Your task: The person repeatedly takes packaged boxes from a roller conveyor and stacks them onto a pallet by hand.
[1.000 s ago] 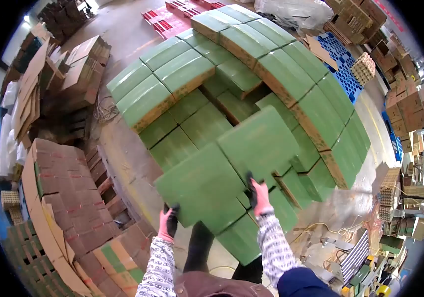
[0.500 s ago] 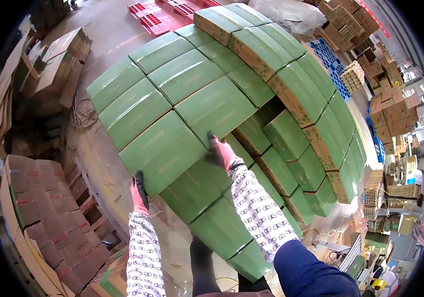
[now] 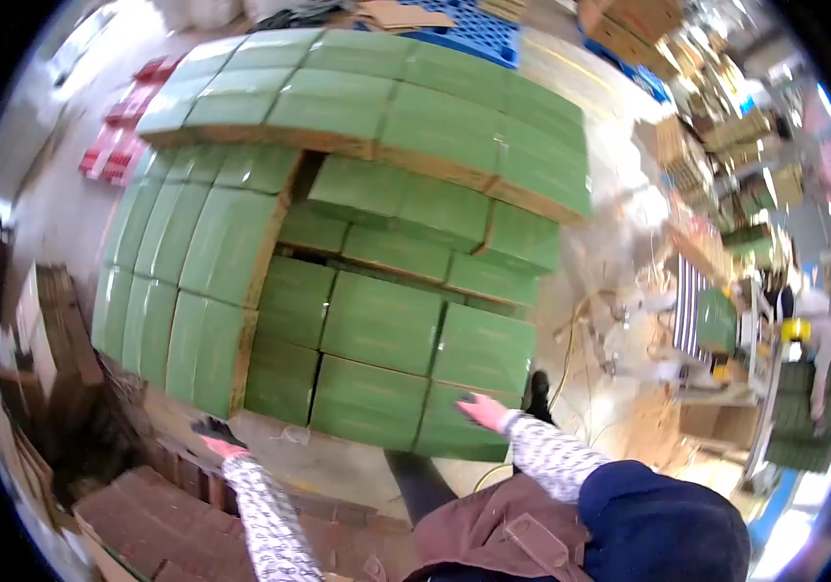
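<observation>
Left hand [image 3: 219,436]: outstretched | right hand [image 3: 483,410]: over green box [image 3: 464,437] | fingers: blurred, can't tell

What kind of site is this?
Likely a packing or warehouse floor: a large stack of green cartons, a blue plastic pallet behind it, and what looks like a roller conveyor off to the right.

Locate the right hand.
In the head view, the right hand is low, right of centre, over the green box at the near-right corner of the stack; contact is unclear.
</observation>
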Motion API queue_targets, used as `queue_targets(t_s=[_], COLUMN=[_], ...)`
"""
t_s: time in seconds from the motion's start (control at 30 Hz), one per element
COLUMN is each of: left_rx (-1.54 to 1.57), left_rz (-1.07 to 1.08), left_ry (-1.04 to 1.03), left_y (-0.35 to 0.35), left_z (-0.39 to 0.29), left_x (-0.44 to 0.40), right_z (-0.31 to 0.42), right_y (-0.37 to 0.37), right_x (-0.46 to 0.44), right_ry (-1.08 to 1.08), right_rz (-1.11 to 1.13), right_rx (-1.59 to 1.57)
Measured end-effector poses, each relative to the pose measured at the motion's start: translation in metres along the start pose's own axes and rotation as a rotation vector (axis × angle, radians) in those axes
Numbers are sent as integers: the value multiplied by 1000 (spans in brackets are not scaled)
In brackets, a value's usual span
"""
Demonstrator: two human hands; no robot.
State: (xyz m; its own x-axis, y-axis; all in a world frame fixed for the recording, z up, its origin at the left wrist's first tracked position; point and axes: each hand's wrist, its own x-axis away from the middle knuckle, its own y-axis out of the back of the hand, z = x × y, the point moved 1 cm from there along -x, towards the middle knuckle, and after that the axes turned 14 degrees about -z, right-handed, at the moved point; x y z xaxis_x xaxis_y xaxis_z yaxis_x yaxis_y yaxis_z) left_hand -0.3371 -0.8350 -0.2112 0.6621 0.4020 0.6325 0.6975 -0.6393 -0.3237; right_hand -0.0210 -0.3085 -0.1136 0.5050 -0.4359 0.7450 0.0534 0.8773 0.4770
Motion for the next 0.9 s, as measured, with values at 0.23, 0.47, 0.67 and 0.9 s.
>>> queue_targets(t_s=[0.23, 0.47, 0.67, 0.9], left_rx=[-753, -1605, -1749, -1852], left_rz=[107, 1051, 1323, 1292], left_ry=[-256, -203, -165, -743], left_y=[-31, -108, -252, -261], left_z=[180, 371, 423, 407], left_x=[345, 691, 847, 838], right_z=[-436, -474, -501, -584], right_y=[155, 345, 379, 305], right_x=[54, 96, 157, 204], right_ry=[-254, -306, -542, -867], right_rz=[-179, -467, -394, -199], right_rx=[490, -358, -1307, -930])
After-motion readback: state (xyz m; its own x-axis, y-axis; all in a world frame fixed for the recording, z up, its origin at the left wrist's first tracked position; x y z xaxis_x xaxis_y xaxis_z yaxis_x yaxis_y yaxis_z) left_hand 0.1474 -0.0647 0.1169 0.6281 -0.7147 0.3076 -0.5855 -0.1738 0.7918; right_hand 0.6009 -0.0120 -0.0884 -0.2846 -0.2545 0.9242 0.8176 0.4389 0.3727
